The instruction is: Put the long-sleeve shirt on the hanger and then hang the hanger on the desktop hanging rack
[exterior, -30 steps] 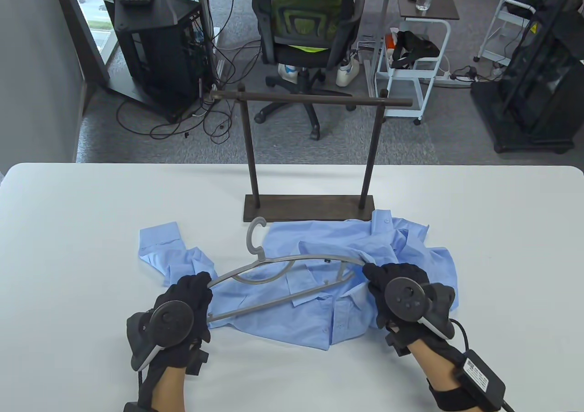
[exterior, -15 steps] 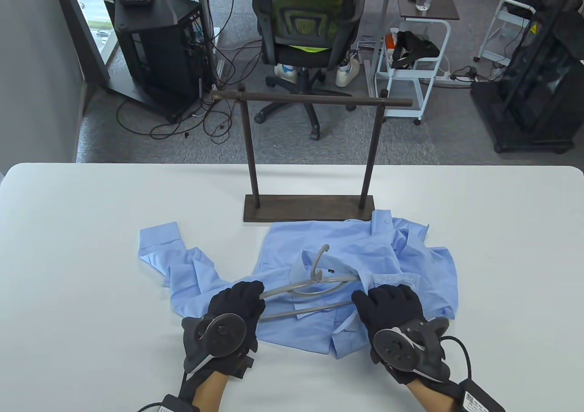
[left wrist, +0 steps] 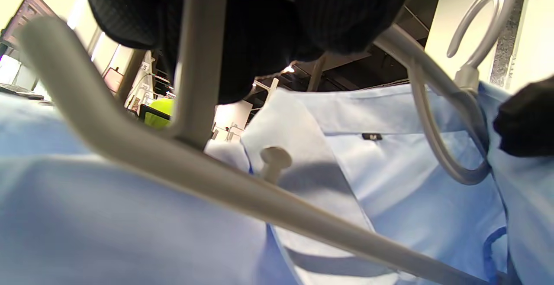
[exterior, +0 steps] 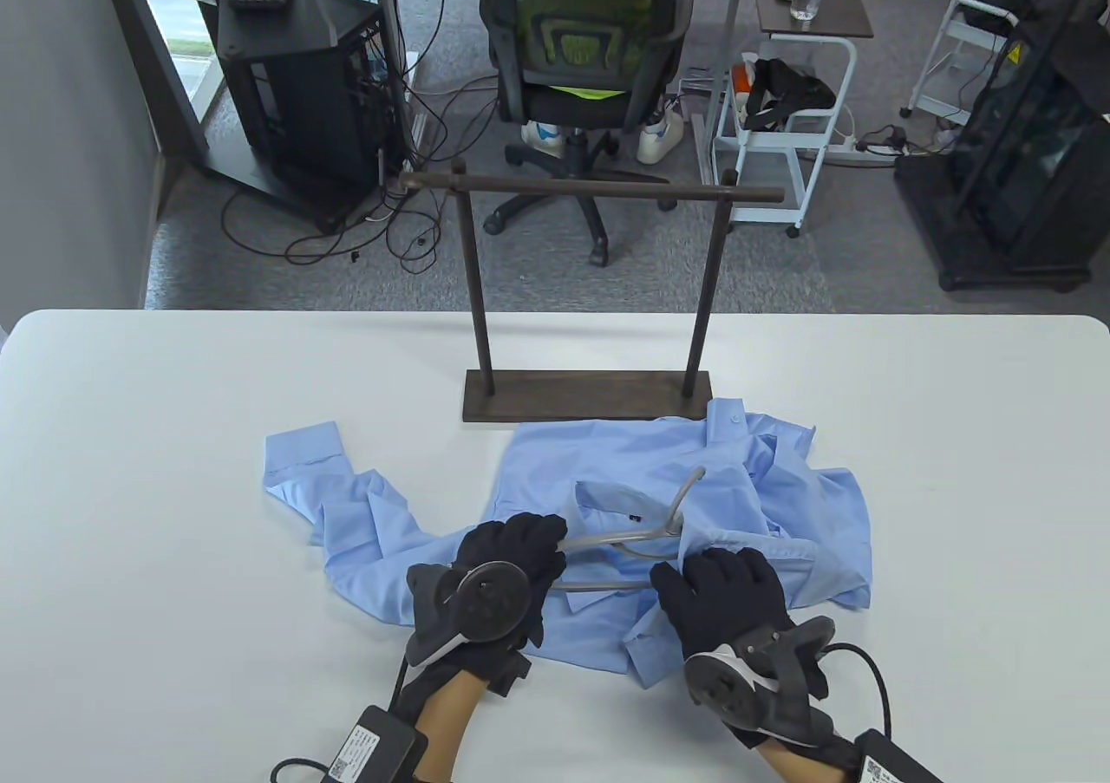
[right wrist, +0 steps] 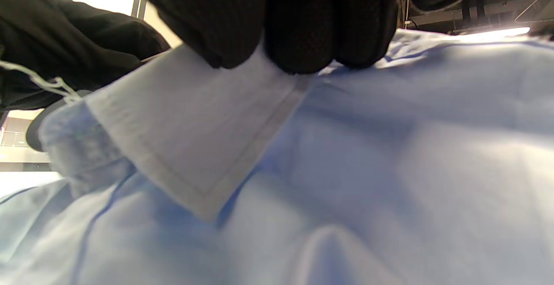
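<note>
While left hand (exterior: 512,557) grips hanger (exterior: 646,533), right hand (exterior: 720,597) pinches shirt (exterior: 607,462) collar — feed hanger end w/o snagging, slowly.

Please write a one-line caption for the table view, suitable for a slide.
Left hand grips the grey hanger while the right hand holds the blue shirt before the rack.

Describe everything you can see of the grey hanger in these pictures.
The hanger is grey, apparently plastic, with an open hook, curved shoulders and a straight lower bar. It lies low over the blue shirt near the collar, its right end hidden under cloth. The left hand grips its left end; the right hand pinches the shirt.
</note>
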Available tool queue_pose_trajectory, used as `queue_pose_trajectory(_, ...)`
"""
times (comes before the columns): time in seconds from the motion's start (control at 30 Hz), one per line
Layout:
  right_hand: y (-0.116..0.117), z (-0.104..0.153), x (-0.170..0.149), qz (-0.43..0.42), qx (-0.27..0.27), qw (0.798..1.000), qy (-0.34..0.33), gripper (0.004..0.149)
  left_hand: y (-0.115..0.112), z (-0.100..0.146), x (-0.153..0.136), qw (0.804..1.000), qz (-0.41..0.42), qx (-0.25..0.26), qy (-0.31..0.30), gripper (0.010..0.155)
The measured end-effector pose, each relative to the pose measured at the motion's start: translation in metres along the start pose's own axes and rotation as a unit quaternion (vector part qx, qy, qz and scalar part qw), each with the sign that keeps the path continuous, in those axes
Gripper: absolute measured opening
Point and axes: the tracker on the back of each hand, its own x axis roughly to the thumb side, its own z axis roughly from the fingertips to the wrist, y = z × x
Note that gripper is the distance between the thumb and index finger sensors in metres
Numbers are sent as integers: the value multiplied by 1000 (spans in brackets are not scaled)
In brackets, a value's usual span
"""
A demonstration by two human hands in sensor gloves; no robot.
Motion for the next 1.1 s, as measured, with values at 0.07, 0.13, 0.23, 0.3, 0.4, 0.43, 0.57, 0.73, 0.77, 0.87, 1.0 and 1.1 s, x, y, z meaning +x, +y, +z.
queue_pose_trajectory(0.07, 1, 0, -1, 1, 1, 1000, 1, 41, -6, 1, 2, 1000, 11, 9, 1, 50)
queue_pose_trajectory(0.13, 1, 1, -5, -8, 5, 1000, 0, 43, -14, 6, -2, 999, 25, 27, 0, 50)
queue_pose_trajectory(0.23, 3, 1, -6, -37, 34, 999, -16, 51, -21, 8, -10, 998, 58, 23, 7, 50)
queue_pose_trajectory(0.3, -1, -1, -7, -56, 55, 996, -40, 55, -22, 10, -15, 998, 52, 34, 11, 50)
queue_pose_trajectory(0.4, -20, -1, -16, -84, 26, 996, -35, 54, -25, 10, -18, 998, 61, 29, 13, 50)
queue_pose_trajectory(0.43, -29, -1, -24, -94, 6, 995, -19, 53, -25, 11, -18, 998, 59, 28, 13, 50)
queue_pose_trajectory(0.57, -52, 0, -75, -104, -27, 992, 73, 54, -25, 10, -18, 998, 58, 27, 8, 50)
queue_pose_trajectory(0.73, -23, 9, -169, -210, 58, 961, 171, 75, -23, 11, -20, 998, 61, 31, 5, 50)
queue_pose_trajectory(0.77, -14, 12, -178, -248, 64, 951, 176, 78, -23, 11, -20, 998, 60, 31, 4, 50)
queue_pose_trajectory(0.87, 11, 17, -196, -302, 119, 925, 199, 84, -22, 12, -21, 998, 61, 30, 1, 50)
queue_pose_trajectory(1.0, 26, 15, -191, -310, 164, 918, 188, 87, -21, 15, -22, 997, 68, 33, 0, 50)
queue_pose_trajectory(1.1, 35, 13, -186, -306, 169, 919, 180, 83, -18, 17, -22, 996, 76, 38, -3, 50)
